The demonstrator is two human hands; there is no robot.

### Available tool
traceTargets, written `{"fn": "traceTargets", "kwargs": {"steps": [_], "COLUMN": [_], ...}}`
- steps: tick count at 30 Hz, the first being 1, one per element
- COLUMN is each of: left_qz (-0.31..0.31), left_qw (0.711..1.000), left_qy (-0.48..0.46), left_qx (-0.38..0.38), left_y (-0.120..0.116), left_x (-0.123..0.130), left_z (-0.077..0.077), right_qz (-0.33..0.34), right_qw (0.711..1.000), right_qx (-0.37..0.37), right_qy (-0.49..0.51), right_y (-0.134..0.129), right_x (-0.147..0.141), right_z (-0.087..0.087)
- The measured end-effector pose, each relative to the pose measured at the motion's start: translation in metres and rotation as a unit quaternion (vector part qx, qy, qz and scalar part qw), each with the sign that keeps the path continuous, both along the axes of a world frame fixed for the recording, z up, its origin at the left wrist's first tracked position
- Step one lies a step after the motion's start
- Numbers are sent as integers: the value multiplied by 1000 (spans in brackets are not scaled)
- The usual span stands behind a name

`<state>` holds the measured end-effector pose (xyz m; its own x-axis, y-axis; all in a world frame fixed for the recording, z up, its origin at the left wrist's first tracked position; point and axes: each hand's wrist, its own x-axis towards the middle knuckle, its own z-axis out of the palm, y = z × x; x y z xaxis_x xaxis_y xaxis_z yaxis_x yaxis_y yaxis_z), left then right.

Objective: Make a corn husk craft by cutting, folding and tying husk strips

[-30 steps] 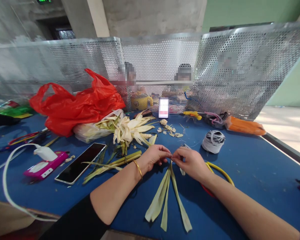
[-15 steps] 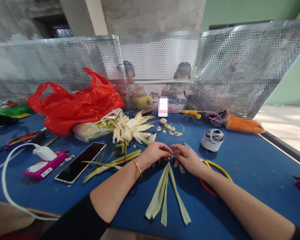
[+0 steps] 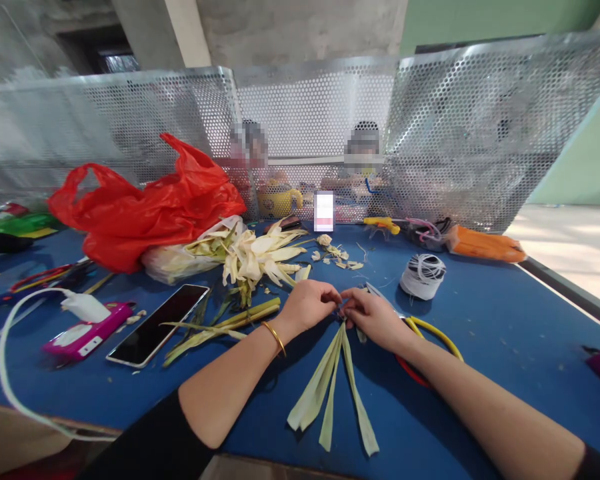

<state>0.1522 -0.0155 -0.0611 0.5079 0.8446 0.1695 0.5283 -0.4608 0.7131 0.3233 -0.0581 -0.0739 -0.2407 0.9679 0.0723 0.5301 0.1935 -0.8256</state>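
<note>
Pale green husk strips (image 3: 325,387) fan out towards me over the blue table, gathered at their upper ends under my fingertips. My left hand (image 3: 310,303), with a gold bangle at the wrist, is closed in a pinch at the gathered end; what lies between its fingers is too small to make out. Touching the same spot, my right hand (image 3: 373,317) has its fingers pressed together around the top of the strips. Partly under my right hand and forearm lie scissors with yellow and red handles (image 3: 443,339). A spool of white string (image 3: 423,277) stands beyond it.
Behind my left hand lie pale husks (image 3: 260,257) and a red plastic bag (image 3: 155,207). A dark phone (image 3: 159,325) and a magenta power strip (image 3: 89,333) are at left. A perforated metal screen (image 3: 315,100) crosses the back, with two people behind it. An orange packet (image 3: 485,244) lies at right.
The view has shifted slightly. My fingers have moved a little at the gathered end of the strips, and both hands remain close together.
</note>
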Motion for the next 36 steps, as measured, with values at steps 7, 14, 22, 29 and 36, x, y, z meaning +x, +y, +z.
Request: {"fn": "traceTargets", "kwargs": {"steps": [7,14,22,29,36], "left_qz": [21,19,40,28,59], "left_qw": [996,976,978,985,990], "left_qy": [46,151,104,27,-25], "left_qx": [70,157,177,168,123], "left_y": [-12,-14,-16,-15,-8], "left_x": [8,8,9,9,8], "left_z": [-1,-4,-4,-6,-8], "right_qz": [-6,-20,-37,-90,-118], "right_qw": [998,998,995,988,983], "right_qx": [-16,-27,-38,-52,-65], "right_qy": [55,58,81,111,127], "right_y": [3,2,4,6,7], "right_x": [0,-1,4,4,4], "right_z": [-3,2,0,-6,-4]}}
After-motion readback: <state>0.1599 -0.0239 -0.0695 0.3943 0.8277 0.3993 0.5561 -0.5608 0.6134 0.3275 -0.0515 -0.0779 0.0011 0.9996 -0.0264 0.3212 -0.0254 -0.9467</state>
